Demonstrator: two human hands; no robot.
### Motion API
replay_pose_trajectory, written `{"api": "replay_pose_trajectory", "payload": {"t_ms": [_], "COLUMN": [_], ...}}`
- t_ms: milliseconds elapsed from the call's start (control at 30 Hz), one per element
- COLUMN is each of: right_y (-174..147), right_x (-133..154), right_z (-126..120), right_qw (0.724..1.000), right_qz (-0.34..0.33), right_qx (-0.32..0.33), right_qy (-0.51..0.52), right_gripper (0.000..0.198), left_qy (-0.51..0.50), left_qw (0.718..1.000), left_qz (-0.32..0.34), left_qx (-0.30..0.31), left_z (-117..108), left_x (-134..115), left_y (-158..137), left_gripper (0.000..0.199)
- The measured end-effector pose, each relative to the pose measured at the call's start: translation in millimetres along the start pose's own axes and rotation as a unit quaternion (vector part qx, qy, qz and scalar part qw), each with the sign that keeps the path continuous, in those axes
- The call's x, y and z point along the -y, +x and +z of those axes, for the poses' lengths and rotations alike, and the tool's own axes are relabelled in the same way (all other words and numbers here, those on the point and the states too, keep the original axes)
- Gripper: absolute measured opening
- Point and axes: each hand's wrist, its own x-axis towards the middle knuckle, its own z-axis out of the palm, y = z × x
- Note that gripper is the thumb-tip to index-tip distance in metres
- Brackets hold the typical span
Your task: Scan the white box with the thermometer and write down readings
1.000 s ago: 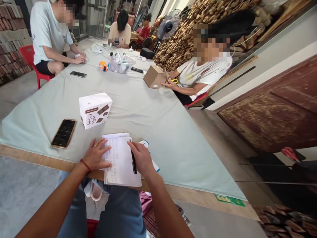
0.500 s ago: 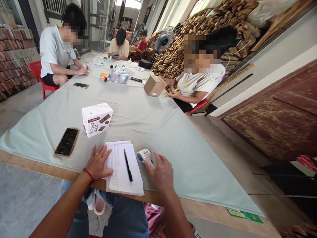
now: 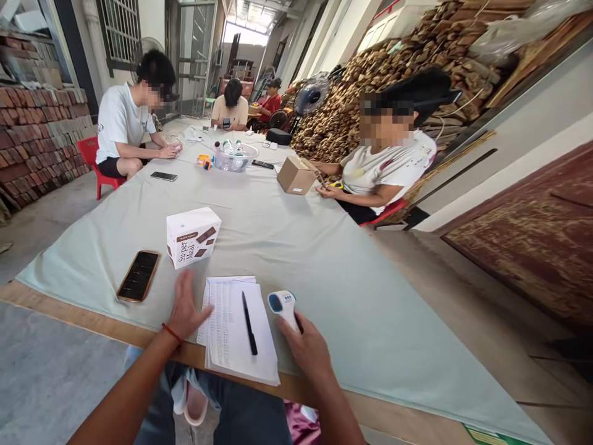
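We sit at a long counter [image 3: 287, 247] draped in a pale green cloth, which extends far ahead of both hands. Other people sit along its far end and right side, well beyond our reach; one of them rests a hand against a brown cardboard box [image 3: 296, 175].

A white carton [image 3: 193, 236] printed with dark squares stands ahead of the left hand. A stack of written sheets [image 3: 231, 327] lies between the two hands, overhanging the near counter edge. A phone [image 3: 138, 275] lies flat, screen up, ahead and to the outer side of the left hand.

Our right hand [image 3: 308, 349] is closed around the grip of a white infrared thermometer [image 3: 283, 306], its blue-faced head raised off the cloth just beside the sheets. Our left hand [image 3: 185, 308] is open, fingers spread, thumb touching the left edge of the sheets.

A black pen [image 3: 249, 322] lies on the sheets, apart from both hands.
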Motion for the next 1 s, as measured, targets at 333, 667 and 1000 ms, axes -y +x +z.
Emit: {"api": "replay_pose_trajectory", "payload": {"t_ms": [333,667,1000], "right_y": [-47,-39,-13], "right_x": [80,124,160], "right_z": [22,58,91], "right_qw": [0.827,0.891,0.934], "right_qz": [0.020,-0.062,-0.091], "right_qx": [0.079,0.075,0.030], "right_qy": [0.557,0.443,0.344], "right_gripper": [0.041,0.032,0.029], "left_qy": [-0.172,-0.113,-0.091], "left_qw": [0.955,0.985,0.987], "left_qz": [-0.191,-0.094,-0.108], "left_qx": [-0.146,-0.086,-0.080], "left_z": [-18,-14,-12], "left_x": [35,21,20], "left_y": [107,55,61], "left_gripper": [0.071,0.047,0.039]}}
